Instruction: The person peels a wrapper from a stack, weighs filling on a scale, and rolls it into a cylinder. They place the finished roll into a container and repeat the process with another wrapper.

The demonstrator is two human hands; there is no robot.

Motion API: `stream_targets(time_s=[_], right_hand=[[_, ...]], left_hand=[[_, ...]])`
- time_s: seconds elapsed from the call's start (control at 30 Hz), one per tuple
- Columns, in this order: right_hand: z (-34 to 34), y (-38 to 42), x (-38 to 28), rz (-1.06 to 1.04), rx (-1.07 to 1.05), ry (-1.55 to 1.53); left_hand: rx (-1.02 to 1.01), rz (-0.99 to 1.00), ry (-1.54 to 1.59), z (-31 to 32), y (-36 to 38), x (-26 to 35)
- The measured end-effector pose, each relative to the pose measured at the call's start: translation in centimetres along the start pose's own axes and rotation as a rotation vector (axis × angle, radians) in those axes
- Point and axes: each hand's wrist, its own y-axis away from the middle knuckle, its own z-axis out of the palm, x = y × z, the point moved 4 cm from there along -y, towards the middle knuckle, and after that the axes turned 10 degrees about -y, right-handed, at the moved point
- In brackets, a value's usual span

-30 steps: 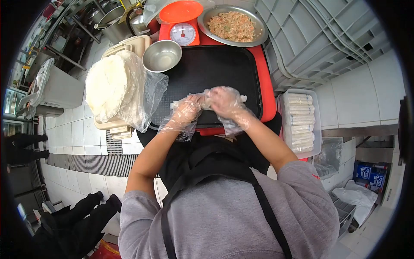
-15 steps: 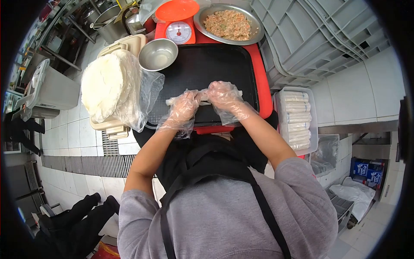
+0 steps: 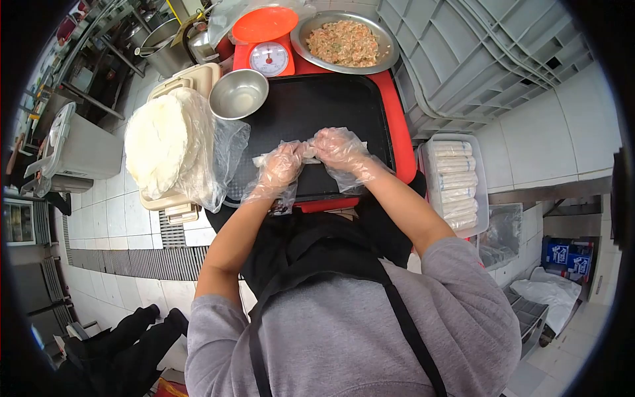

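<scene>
Both my hands wear clear plastic gloves and are over the black tray point(image 3: 324, 99), close together near its front edge. My left hand point(image 3: 282, 167) has its fingers curled round the left end of a white spring roll point(image 3: 315, 161). On the other end, my right hand point(image 3: 338, 149) is closed, its fingertips nearly touching the left ones. The fingers hide much of the roll; pale wrapper shows between and beside them. To the left lies a stack of round white wrappers point(image 3: 157, 142), partly in plastic. A small metal bowl point(image 3: 238, 94) with some liquid sits at the tray's back left corner.
Behind the tray stand an orange kitchen scale point(image 3: 268, 58) and a metal bowl point(image 3: 303, 56) of minced filling point(image 3: 344, 43). At right, a plastic bin point(image 3: 481, 218) holds several white rolls point(image 3: 456, 178) beside grey crates point(image 3: 476, 59). Another person's dark-clad legs point(image 3: 132, 337) show lower left.
Both hands stay closed on the roll, with the fingers slightly shifted and drawn nearer each other. The whole view has tilted a little, moving the bowls and scale slightly left and down.
</scene>
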Motion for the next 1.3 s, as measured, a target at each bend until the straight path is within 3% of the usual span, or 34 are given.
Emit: stream_targets(time_s=[0.03, 0.1, 0.17, 0.23, 0.27, 0.33, 0.5, 0.57, 0.67, 0.7, 0.73, 0.77, 0.83, 0.87, 0.9, 0.97, 1.03, 1.1, 1.17, 1.23, 1.3], right_hand=[[0.0, 0.2, -0.2, 0.0, 0.0, -0.001], [-1.4, 1.1, -1.5, -0.33, 0.334, -0.024], [-0.4, 1.3, -1.1, -0.306, 0.244, -0.024], [0.7, 0.7, -0.3, -0.12, 0.063, 0.097], [0.7, 0.4, -0.1, -0.12, 0.067, 0.097], [0.5, -0.6, 0.6, 0.098, -0.12, 0.095], [-3.2, 1.9, 1.3, -0.067, 0.007, 0.072], [-4.9, 3.2, 2.9, 0.155, -0.146, 0.109], [-5.7, 4.7, 5.1, 0.298, -0.165, 0.094], [-4.8, 5.4, 5.7, 0.308, -0.159, 0.097], [-3.8, 6.0, 6.5, 0.279, 0.022, -0.116], [-3.6, 6.5, 6.8, 0.24, 0.204, -0.324], [-7.7, 5.9, 2.0, 0.35, 0.212, -0.319], [-8.7, 5.9, 1.1, 0.308, 0.279, -0.561], [-9.6, 5.8, 0.3, 0.259, 0.345, -0.809], [-11.6, 6.8, 0.1, 0.521, 0.62, -0.974], [-14.1, 5.8, -0.4, 0.526, 0.532, -1.375], [-15.9, 4.1, -1.8, 0.464, 0.464, -1.404], [-16.6, 2.7, -3.0, 0.398, 0.393, -1.422], [-16.7, 1.0, -5.1, 0.387, 0.151, -1.362], [-17.3, 0.4, -6.6, 0.338, 0.061, -1.313]], left_hand=[[0.0, 0.0, 0.0, 0.5, 0.1, -0.3], [-0.146, -0.026, 0.055, 1.5, -0.4, -1.0], [-0.212, -0.038, 0.109, 1.1, -0.6, -1.5], [-0.28, -0.045, 0.161, 1.1, -0.8, -1.2], [-0.182, -0.006, 0.091, 0.6, -0.9, -0.5], [-0.082, 0.04, 0.016, 0.2, -0.9, 0.2], [-0.145, 0.017, -0.024, -0.5, -1.4, 0.4], [-0.173, -0.007, -0.054, -0.7, -2.6, 0.7], [-0.218, -0.011, -0.05, 0.3, -4.8, 2.9], [-0.231, 0.008, -0.022, 0.9, -5.6, 4.0], [-0.095, 0.005, 0.042, 1.3, -6.4, 4.9], [-0.086, 0.015, 0.044, 1.4, -7.6, 6.1], [-0.444, -0.305, 0.131, 2.0, -9.2, 7.1], [-0.177, -0.433, 0.473, 0.4, -9.2, 7.0], [-0.174, -0.43, 0.467, 0.1, -9.3, 7.0], [0.102, -0.314, 0.284, -1.8, -9.4, 6.9], [0.13, -0.268, 0.217, -4.3, -9.5, 6.8], [0.183, -0.317, 0.419, -6.1, -9.6, 5.9], [0.258, -0.257, 0.322, -7.7, -9.8, 5.7], [0.389, -0.15, 0.184, -9.1, -9.7, 5.7], [0.4, -0.171, 0.261, -9.2, -9.1, 5.0]])
